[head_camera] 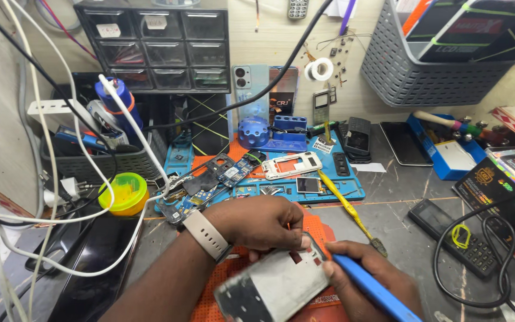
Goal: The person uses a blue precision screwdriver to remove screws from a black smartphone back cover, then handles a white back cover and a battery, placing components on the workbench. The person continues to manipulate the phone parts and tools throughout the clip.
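Left hand point(261, 222) fingers grip the phone frame point(275, 285) – tilted over the orange mat point(317, 222) (on the table) – while right hand point(372, 286) fingers clasp a blue tool point(371, 288).

right hand point(368, 280): lower part cut by bottom edge, fingers partly behind blue tool point(372, 290) | blue tool: far end runs off bottom edge | phone frame point(275, 286): blurred, one corner under left hand point(263, 222) | basket point(424, 71): top cut off | drawers point(156, 48): contents too dim to tell
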